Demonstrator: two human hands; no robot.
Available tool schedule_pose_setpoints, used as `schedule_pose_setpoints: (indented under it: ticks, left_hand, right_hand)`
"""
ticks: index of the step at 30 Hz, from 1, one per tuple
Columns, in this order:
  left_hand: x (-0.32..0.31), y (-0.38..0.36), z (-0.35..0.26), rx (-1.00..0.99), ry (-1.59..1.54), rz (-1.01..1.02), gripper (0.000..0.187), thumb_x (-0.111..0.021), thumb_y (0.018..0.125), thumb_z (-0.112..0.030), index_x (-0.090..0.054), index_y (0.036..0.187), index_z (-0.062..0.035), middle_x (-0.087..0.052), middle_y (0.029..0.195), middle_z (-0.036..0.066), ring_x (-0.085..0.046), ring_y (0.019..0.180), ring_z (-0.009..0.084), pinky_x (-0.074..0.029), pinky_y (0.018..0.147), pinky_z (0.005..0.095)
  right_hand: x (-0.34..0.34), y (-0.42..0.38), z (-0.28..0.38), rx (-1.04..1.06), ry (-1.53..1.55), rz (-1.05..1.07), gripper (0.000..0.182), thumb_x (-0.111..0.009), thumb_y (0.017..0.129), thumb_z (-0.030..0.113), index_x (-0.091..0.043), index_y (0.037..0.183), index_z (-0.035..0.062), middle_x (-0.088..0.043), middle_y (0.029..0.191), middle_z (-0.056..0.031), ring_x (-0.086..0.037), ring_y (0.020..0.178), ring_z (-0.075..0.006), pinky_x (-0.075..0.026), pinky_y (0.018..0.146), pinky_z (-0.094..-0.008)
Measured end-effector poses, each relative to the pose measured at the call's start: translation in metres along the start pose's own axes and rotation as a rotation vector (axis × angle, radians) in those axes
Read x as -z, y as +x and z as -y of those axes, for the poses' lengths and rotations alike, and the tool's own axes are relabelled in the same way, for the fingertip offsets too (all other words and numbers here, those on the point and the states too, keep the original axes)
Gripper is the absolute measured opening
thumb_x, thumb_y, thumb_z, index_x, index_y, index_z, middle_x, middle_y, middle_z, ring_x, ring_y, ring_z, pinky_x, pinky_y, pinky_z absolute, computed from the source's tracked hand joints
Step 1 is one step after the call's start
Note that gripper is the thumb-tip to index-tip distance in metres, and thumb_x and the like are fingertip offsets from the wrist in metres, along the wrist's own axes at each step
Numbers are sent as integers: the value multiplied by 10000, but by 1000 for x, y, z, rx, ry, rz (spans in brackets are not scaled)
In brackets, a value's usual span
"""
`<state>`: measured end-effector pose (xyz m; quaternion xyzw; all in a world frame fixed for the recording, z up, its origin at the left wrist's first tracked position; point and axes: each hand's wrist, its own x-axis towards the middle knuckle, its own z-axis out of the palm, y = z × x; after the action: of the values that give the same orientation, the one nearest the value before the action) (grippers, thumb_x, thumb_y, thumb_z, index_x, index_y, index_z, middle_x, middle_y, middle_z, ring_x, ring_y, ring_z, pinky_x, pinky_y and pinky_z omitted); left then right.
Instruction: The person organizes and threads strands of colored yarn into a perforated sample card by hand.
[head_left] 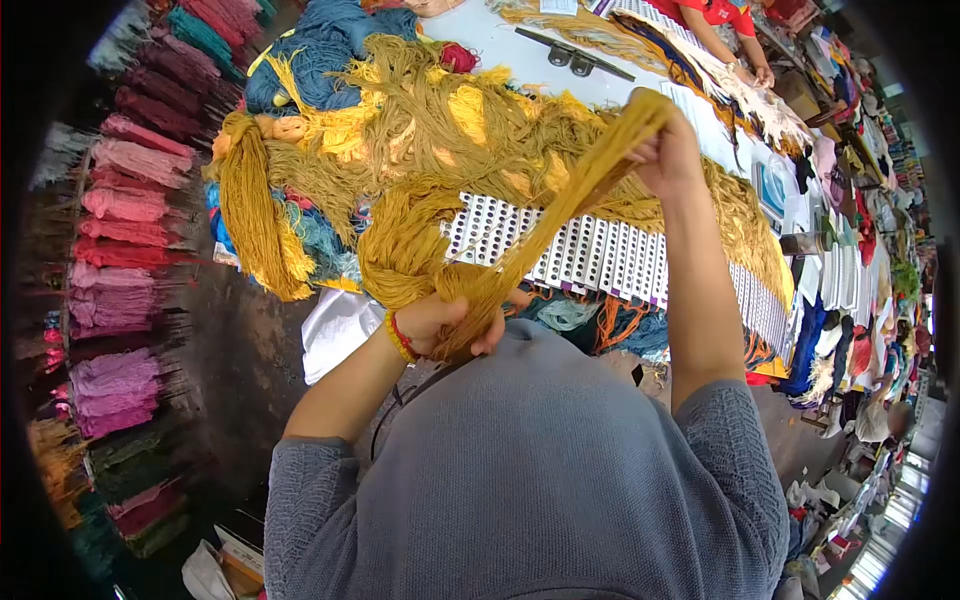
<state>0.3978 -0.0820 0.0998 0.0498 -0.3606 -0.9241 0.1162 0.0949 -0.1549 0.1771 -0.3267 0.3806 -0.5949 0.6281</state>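
Note:
A hank of mustard-gold yarn (565, 212) is stretched diagonally between my two hands. Close to my chest, my left hand (440, 325), with a yellow and red band at its wrist, is closed round the lower end, where a thick bundle of the same yarn (395, 255) spills off to the left. Up and to the right, my right hand (672, 160) grips the looped upper end, its fingers partly hidden by the strands. Beneath the hank lie white strips with rows of dark holes (590, 250). Behind them, loose olive and yellow yarn (440, 130) covers the table.
Blue yarn (325, 55) is heaped at the back left, and a black bar with a clip (575, 55) lies on the white tabletop (470, 25). Pink and purple hanks (120, 290) hang at the left. A co-worker's hands (755, 75) are over pale yarn at the upper right.

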Motion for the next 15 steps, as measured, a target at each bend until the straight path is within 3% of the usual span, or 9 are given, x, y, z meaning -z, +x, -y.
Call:
schedule_pose_setpoints:
  ticks: [2, 4, 5, 6, 7, 8, 11, 12, 15]
  left_hand:
    - [-6, 3, 10, -59, -170, -148, 817, -471, 737, -615, -350, 1230, 26, -546, 828, 97, -523, 682, 146, -455, 642, 278]
    - [2, 4, 20, -89, -398, -329, 885, -329, 724, -715, -347, 1242, 3, -544, 869, 66, -526, 751, 162, -464, 728, 336]
    - [6, 5, 22, -91, -399, -327, 885, -329, 724, -715, -347, 1242, 3, -544, 869, 66, -526, 751, 162, -464, 728, 336]
    - [9, 7, 23, -126, -476, -396, 861, -326, 736, -704, -354, 1238, -5, -543, 869, 68, -528, 750, 168, -462, 730, 348]
    - [12, 9, 24, -159, -553, -464, 837, -324, 747, -693, -362, 1234, -13, -542, 869, 70, -531, 749, 175, -460, 731, 360]
    - [14, 11, 25, -173, -625, -503, 755, -316, 786, -648, -391, 1212, -30, -539, 858, 69, -532, 747, 185, -459, 731, 371]
    - [29, 19, 24, -223, -589, -643, 705, -320, 808, -613, -397, 1193, -28, -533, 840, 71, -534, 740, 196, -455, 695, 371]
    - [32, 20, 20, -274, -630, -586, 626, -331, 840, -547, -410, 1182, -29, -540, 859, 72, -541, 750, 205, -461, 699, 365]
    - [47, 22, 8, -346, -512, -612, 545, -375, 855, -481, -434, 1153, -29, -544, 868, 78, -536, 781, 204, -458, 716, 366]
  right_hand:
    - [-13, -20, 16, 172, 25, 41, 230, -394, 854, 288, -472, 736, 107, -491, 630, -11, -275, 371, -86, -248, 410, -218]
    - [-38, -53, 31, 326, 144, 130, 243, -416, 843, 319, -446, 715, 116, -452, 563, 12, -299, 385, -87, -271, 417, -226]
    - [-45, -68, 40, 303, 228, 266, 269, -484, 815, 340, -411, 663, 131, -396, 477, 41, -290, 372, -81, -258, 394, -226]
    - [-37, -69, 47, 325, 165, 633, 297, -531, 800, 323, -382, 616, 144, -333, 406, 70, -271, 337, -63, -259, 359, -211]
    - [-41, -76, 52, 307, 175, 763, 335, -564, 790, 307, -368, 569, 149, -322, 385, 75, -270, 304, -40, -261, 324, -188]
    - [-42, -80, 58, 338, 111, 912, 421, -504, 819, 390, -360, 519, 132, -320, 407, 55, -260, 313, -90, -214, 344, -248]
    - [-62, -104, 64, 435, 227, 885, 360, -507, 839, 253, -404, 520, 126, -371, 400, 30, -266, 275, -66, -181, 309, -215]
    - [-65, -104, 71, 413, 273, 1048, 298, -509, 839, 195, -451, 564, 95, -375, 403, 18, -283, 283, -55, -192, 313, -209]
    - [-85, -114, 84, 430, 400, 1170, 216, -492, 816, 93, -482, 608, 35, -375, 403, 12, -290, 287, -50, -192, 314, -208]
